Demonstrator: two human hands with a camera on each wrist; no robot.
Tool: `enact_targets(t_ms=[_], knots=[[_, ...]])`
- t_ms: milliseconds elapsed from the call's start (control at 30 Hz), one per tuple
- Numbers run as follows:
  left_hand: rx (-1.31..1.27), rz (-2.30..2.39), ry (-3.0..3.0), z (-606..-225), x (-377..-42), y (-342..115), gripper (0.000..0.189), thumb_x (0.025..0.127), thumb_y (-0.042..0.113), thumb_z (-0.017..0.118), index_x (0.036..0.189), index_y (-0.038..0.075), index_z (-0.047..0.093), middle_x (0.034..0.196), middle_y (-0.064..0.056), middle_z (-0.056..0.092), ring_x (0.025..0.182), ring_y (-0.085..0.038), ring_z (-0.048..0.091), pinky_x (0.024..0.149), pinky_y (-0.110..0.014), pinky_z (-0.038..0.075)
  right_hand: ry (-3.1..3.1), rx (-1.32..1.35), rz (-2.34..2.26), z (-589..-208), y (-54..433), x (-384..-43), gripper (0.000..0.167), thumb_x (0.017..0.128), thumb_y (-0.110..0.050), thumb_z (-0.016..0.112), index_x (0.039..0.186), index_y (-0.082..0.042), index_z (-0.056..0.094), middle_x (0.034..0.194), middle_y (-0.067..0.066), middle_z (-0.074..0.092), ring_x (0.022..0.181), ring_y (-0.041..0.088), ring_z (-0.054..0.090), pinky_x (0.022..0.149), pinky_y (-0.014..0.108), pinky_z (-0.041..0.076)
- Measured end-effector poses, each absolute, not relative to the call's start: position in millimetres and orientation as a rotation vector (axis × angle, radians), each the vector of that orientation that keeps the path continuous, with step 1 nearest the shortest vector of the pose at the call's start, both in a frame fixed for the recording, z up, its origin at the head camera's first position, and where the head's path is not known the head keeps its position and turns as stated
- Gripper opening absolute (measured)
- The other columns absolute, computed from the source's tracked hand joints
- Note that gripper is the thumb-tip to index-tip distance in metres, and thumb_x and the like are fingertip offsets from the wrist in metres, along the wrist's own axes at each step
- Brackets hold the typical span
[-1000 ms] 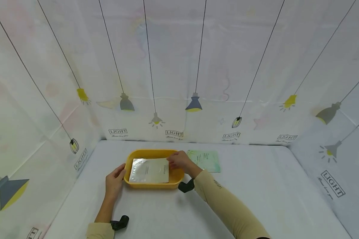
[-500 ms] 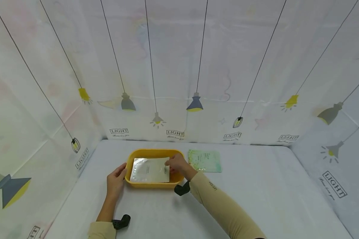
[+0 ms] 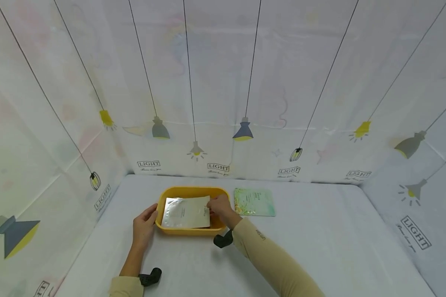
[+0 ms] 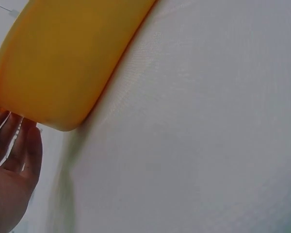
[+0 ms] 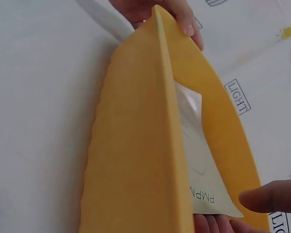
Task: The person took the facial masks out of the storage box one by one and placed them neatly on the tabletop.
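A yellow plastic basin [image 3: 193, 232] stands on the table, with a pale sachet [image 3: 186, 212] lying inside. "PMPM" lettering shows on the sachet in the right wrist view. My left hand [image 3: 143, 225] holds the basin's left end, its thumb over the rim and its fingers against the outer wall [image 4: 53, 68]. Inside the right end, my right hand [image 3: 221, 206] is at the sachet's right edge. Some of its fingertips [image 5: 213, 224] are tucked at that edge, while another digit is raised above the corner, apart from it. Part of this hand is hidden below the right wrist view.
A green printed sachet [image 3: 254, 202] lies flat just right of the basin. White cloth covers the table [image 3: 319, 231]. Curtains printed with lamps [image 3: 223, 82] enclose the back and both sides.
My right hand and forearm have shifted slightly left at the pale sachet's edge. The left hand keeps its hold on the basin, which has stayed in place.
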State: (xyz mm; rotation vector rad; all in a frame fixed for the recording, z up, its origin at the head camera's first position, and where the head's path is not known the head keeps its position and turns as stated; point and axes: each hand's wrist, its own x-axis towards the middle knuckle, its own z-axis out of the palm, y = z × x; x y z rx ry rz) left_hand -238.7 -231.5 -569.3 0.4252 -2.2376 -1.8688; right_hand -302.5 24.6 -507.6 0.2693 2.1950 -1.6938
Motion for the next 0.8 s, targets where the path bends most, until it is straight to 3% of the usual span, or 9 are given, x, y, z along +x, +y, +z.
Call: enact_targets(t_ms=[167,500,800], knots=[[0.424,-1.828,-2.263,-568.7,-238.4,-231.8,0.037,0.100,0.019,0.053,0.134,0.006,0.058,0.136,-0.015,0.059,0.093,0.013,0.053,0.077,-0.004,0.046,2.194,0.227,-1.656,-510.8,24.5,-302.0,0.022,0.086,-0.003,0.064,0.105,0.008,0.068,0.098,0.014,0.071,0.079,0.023,0.069,0.079,0.038,0.059],[0.362,-1.656,-2.369,-563.4,-238.9,-233.7,0.035,0.099,0.020,0.055,0.131,0.008,0.061,0.130,-0.014,0.064,0.094,0.005,0.052,0.076,-0.003,0.041,2.169,0.085,-1.542,-511.5,19.4,-297.4,0.035,0.085,0.001,0.065,0.119,0.008,0.059,0.101,0.015,0.069,0.081,0.025,0.071,0.070,0.038,0.060],[0.334,-1.631,-2.380,-561.9,-238.6,-235.5,0.035,0.098,0.019,0.057,0.130,0.007,0.062,0.126,-0.017,0.066,0.097,-0.001,0.056,0.075,-0.003,0.041,2.149,0.106,-1.627,-512.8,17.4,-294.1,0.035,0.084,0.002,0.066,0.118,0.008,0.060,0.100,0.015,0.069,0.081,0.024,0.070,0.071,0.037,0.060]])
